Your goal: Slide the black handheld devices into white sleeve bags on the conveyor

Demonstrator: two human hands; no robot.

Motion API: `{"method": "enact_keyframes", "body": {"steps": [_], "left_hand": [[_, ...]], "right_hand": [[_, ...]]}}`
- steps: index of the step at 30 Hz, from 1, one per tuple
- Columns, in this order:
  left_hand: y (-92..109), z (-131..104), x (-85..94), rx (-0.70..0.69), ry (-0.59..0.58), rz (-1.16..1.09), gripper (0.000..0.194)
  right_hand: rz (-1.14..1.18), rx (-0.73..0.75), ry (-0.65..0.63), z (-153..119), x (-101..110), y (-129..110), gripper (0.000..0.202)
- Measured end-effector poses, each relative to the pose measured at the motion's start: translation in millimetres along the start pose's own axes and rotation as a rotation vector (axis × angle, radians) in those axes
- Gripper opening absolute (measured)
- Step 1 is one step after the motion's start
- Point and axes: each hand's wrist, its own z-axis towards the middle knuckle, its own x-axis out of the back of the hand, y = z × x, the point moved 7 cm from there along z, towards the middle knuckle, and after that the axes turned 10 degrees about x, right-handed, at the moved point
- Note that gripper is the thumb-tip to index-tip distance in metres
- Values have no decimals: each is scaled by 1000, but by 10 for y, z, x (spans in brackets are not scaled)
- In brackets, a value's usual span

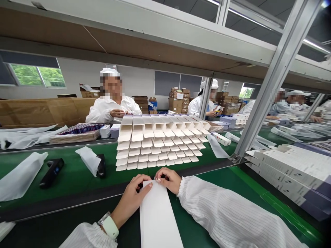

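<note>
A long white stack of what look like thin sleeves or sheets (159, 217) lies on the green bench and runs toward me. My left hand (134, 198) grips its far left corner, thumb on top and fingers curled over the end. At the far right corner, my right hand (169, 179) pinches the edge between thumb and curled fingers. Just beyond both hands, open white cartons (157, 143) are piled in several rows, flaps facing me. Whether one sheet is parted from the stack, I cannot tell.
On the green conveyor (77, 186) lie dark handheld devices (51, 173) and white translucent sleeves (23, 177). More cartons (292, 172) are stacked at right beside a metal post (274, 82). A shelf (144, 44) hangs overhead. A co-worker (113, 103) sits opposite.
</note>
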Motion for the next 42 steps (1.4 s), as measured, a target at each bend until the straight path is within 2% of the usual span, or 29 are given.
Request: {"method": "enact_keyframes", "body": {"steps": [11, 19, 23, 27, 30, 32, 34, 36, 38, 40, 42], "left_hand": [[82, -61, -39, -34, -141, -63, 23], [41, -25, -10, -40, -165, -131, 21], [29, -17, 11, -11, -194, -268, 22], [76, -29, 10, -29, -237, -504, 18], [82, -20, 17, -19, -238, -642, 19], [69, -7, 23, 0, -231, -690, 20], [61, 2, 10, 7, -244, -700, 22], [54, 7, -13, 5, -257, -677, 22], [42, 9, -34, 5, -251, -628, 22], [25, 5, -57, 18, -238, -580, 22], [-2, -3, -69, 49, -211, -562, 25]], "right_hand": [[2, 106, -45, 2, -28, -39, 32], [-4, 91, -74, 5, -33, -47, 37], [-30, 86, -116, 14, -76, -41, 42], [-19, 71, -166, -20, -121, -12, 43], [8, 83, -129, 9, -3, -148, 36], [-26, 96, -17, 143, 160, -347, 31], [-90, 100, 113, 405, 279, -568, 29], [-176, 91, 144, 796, 217, -705, 25], [-354, 40, -8, 1245, -61, -649, 23], [-601, -168, -194, 1590, -361, -334, 34], [-648, -310, -276, 1787, -612, -14, 30]]}}
